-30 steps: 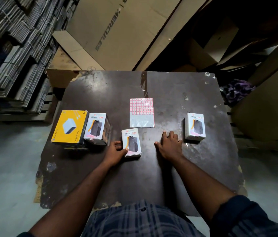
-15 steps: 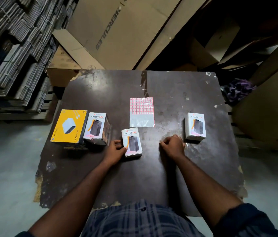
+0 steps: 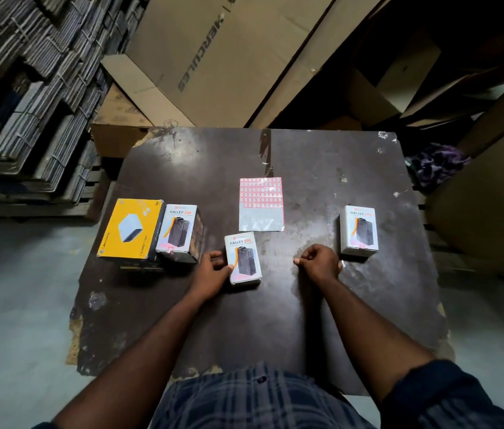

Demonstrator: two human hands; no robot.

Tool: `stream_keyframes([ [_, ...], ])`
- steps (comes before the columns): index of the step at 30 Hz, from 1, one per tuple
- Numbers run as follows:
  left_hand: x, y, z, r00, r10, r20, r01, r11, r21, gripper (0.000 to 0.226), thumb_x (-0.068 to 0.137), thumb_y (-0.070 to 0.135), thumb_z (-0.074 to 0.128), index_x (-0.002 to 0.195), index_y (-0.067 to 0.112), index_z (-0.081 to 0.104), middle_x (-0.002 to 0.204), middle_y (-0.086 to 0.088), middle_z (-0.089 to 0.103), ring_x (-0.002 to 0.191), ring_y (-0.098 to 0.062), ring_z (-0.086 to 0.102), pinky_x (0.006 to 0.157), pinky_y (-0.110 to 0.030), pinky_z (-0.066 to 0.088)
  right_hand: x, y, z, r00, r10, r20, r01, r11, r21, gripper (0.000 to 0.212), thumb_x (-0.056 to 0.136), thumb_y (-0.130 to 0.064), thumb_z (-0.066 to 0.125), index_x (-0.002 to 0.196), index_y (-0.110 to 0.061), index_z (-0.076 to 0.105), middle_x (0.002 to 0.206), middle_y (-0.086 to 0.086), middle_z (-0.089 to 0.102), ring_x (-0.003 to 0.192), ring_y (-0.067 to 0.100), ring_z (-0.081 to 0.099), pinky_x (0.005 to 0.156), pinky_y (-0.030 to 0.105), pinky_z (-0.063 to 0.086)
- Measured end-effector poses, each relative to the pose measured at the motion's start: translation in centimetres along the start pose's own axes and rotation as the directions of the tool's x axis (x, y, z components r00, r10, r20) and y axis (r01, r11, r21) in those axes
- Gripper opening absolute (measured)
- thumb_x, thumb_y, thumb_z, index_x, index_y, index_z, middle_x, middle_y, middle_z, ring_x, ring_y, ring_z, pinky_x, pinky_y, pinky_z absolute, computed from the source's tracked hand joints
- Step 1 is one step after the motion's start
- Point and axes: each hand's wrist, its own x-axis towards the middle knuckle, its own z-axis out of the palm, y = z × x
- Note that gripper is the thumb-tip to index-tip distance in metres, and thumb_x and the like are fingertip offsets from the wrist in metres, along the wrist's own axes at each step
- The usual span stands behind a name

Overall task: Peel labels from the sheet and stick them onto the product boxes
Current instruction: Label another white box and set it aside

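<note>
One box (image 3: pixel 243 258) is sitting in the left grip (image 3: pixel 213 272), right grip (image 3: pixel 318 261) resting balled, empty; pressing labels (image 3: pixel 260 193) risks skidding it.

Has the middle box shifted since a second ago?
No. The middle box sits where it did, just off the near left corner of the label sheet.

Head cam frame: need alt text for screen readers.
A person's left hand grips the middle HALLEY 20K box on a dark table; the right hand rests beside it in a fist. A label sheet lies beyond it; a yellow box and a second HALLEY box sit to the left, a third HALLEY box to the right.
</note>
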Motion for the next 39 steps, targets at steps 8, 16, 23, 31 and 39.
stream_keyframes([
  [8, 0.0, 0.9, -0.2, 0.998, 0.030, -0.056, -0.032, 0.999, -0.032, 0.042, 0.087, 0.013, 0.071, 0.124, 0.012, 0.052, 0.108, -0.001, 0.063, 0.102, -0.019, 0.064, 0.096, -0.043, 0.053, 0.0, 0.5, 0.1, 0.999, -0.039, 0.011, 0.039, 0.999, 0.038, 0.019, 0.084, -0.039, 0.074, 0.080, -0.023, 0.080, 0.079, -0.001, 0.077, 0.086, 0.022, 0.070, 0.090, 0.041, 0.050],
  [16, 1.2, 2.9, 0.1, 0.981, 0.179, -0.072, -0.178, 0.984, 0.018, 0.031, 0.089, 0.005, 0.066, 0.117, 0.010, 0.053, 0.116, -0.008, 0.065, 0.101, -0.015, 0.062, 0.099, -0.037, 0.051, 1.0, -1.5, -0.4, 0.999, 0.024, 0.034, -0.027, 0.997, 0.073, 0.009, 0.087, -0.021, 0.067, 0.088, -0.020, 0.076, 0.099, 0.003, 0.076, 0.099, 0.023, 0.068, 0.089, 0.032, 0.052],
  [23, 5.3, 6.9, 0.7, 0.978, 0.194, -0.079, -0.164, 0.942, 0.292, 0.039, 0.088, 0.023, 0.069, 0.124, 0.013, 0.060, 0.129, -0.005, 0.063, 0.119, -0.024, 0.058, 0.103, -0.037, 0.044, 3.0, -6.2, -0.1, 0.990, -0.085, 0.112, 0.068, 0.987, 0.145, 0.018, 0.088, -0.015, 0.068, 0.105, -0.011, 0.073, 0.109, 0.009, 0.074, 0.104, 0.024, 0.067, 0.089, 0.026, 0.048],
  [31, 11.1, 9.2, 3.0, 0.997, -0.054, 0.064, 0.029, 0.941, 0.338, 0.029, 0.086, 0.022, 0.072, 0.111, 0.009, 0.063, 0.109, -0.004, 0.070, 0.094, -0.025, 0.069, 0.085, -0.031, 0.053, 5.4, -10.6, 2.2, 0.940, -0.274, 0.201, 0.267, 0.962, 0.062, 0.035, 0.088, -0.009, 0.064, 0.123, -0.005, 0.064, 0.126, 0.012, 0.065, 0.113, 0.027, 0.062, 0.098, 0.031, 0.047],
  [39, 14.9, 10.1, 3.5, 0.983, -0.183, 0.012, 0.179, 0.971, 0.155, 0.014, 0.084, 0.018, 0.068, 0.094, 0.008, 0.071, 0.095, -0.011, 0.073, 0.086, -0.028, 0.071, 0.083, -0.041, 0.060, 6.5, -11.6, 4.0, 0.856, -0.407, 0.319, 0.456, 0.884, -0.097, 0.052, 0.087, -0.018, 0.066, 0.136, -0.008, 0.052, 0.136, 0.012, 0.053, 0.127, 0.030, 0.046, 0.105, 0.036, 0.038],
])
